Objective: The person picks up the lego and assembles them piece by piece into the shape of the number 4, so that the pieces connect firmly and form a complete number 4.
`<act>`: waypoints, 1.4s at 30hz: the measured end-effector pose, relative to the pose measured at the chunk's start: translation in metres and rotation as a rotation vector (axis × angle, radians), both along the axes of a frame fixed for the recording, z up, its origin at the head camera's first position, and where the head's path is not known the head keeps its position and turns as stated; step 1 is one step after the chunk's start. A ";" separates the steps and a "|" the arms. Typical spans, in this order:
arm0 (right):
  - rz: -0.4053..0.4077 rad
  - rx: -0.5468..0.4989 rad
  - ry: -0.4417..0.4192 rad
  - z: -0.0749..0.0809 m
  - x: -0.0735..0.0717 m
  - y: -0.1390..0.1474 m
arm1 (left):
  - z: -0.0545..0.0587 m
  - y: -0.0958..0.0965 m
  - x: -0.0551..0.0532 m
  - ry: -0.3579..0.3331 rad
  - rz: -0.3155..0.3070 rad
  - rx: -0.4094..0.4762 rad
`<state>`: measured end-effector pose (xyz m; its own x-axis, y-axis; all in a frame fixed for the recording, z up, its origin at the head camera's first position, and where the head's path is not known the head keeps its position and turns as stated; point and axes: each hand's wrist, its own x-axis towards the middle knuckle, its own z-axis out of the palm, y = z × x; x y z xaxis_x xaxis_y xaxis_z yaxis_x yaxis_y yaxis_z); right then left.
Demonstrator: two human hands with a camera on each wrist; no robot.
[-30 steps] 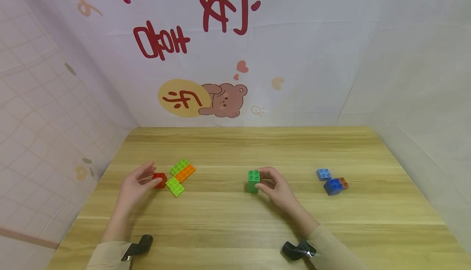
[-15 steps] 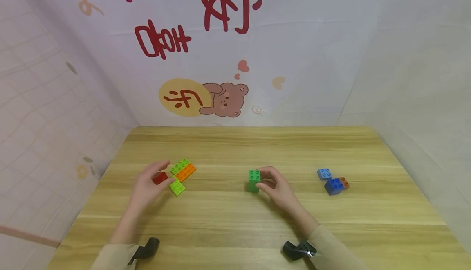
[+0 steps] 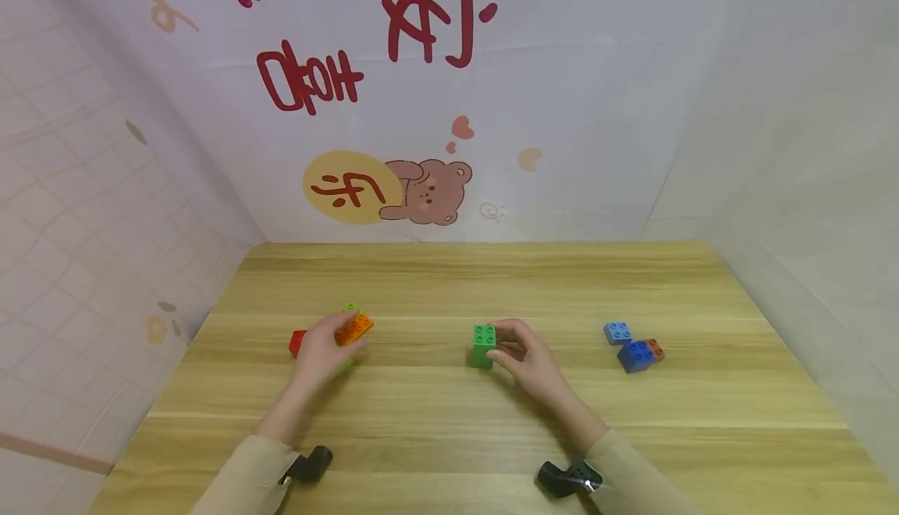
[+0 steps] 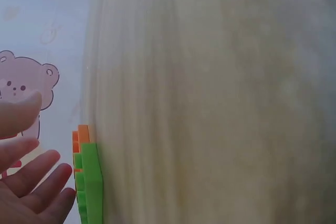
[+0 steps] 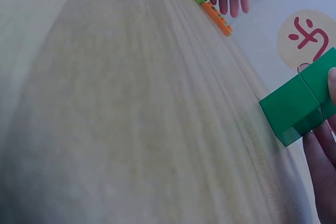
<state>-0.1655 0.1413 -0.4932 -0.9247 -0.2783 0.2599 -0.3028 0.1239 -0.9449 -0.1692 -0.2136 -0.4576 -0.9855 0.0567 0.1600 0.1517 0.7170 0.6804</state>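
Centrally, well in from desk (image 3: 414, 398) edges, R hand (image 3: 530, 363) pinches upright green block stack (image 3: 483, 349); wide desk span separates L hand (image 3: 325, 353), fingers loosely extended, holding nil, nr. orange brick (image 3: 356, 329); red block (image 3: 296, 342) adj.; dk blue block (image 3: 636, 356) well R.

The left of the desk (image 3: 421, 437) carries one red brick (image 3: 297, 342), one orange brick (image 3: 358, 329) and two light green bricks (image 4: 93, 187). The middle has two green bricks (image 3: 483, 356), stacked. The right has one light blue brick (image 3: 618, 333), one dark blue brick (image 3: 637, 356) and one brown brick (image 3: 656, 349). Two black wrist devices (image 3: 311, 465) show near.
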 end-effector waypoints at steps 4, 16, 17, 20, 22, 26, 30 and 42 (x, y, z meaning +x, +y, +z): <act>-0.011 0.000 0.016 -0.010 -0.004 0.001 | 0.000 -0.001 -0.003 -0.028 0.007 -0.027; -0.006 -0.017 0.053 -0.008 -0.003 0.001 | 0.001 -0.008 -0.010 -0.064 -0.020 -0.065; -0.005 -0.017 0.057 -0.008 -0.003 0.001 | 0.001 -0.009 -0.011 -0.065 -0.019 -0.067; -0.003 -0.014 0.061 -0.009 -0.003 0.001 | 0.000 -0.009 -0.011 -0.072 -0.021 -0.075; -0.004 -0.012 0.048 -0.009 -0.003 0.001 | -0.001 -0.010 -0.012 -0.080 -0.020 -0.079; -0.008 -0.004 0.036 -0.009 -0.002 0.002 | -0.003 -0.010 -0.014 -0.098 -0.017 -0.090; -0.006 0.000 0.074 -0.009 -0.001 0.001 | -0.005 -0.009 -0.015 -0.098 -0.021 -0.108; -0.025 0.008 0.052 -0.012 -0.002 0.001 | -0.012 -0.011 -0.017 -0.053 -0.056 -0.079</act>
<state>-0.1676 0.1428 -0.5055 -0.9167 -0.2575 0.3056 -0.3483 0.1395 -0.9270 -0.1863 -0.2245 -0.4699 -0.9874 0.1220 0.1008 0.1582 0.7604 0.6299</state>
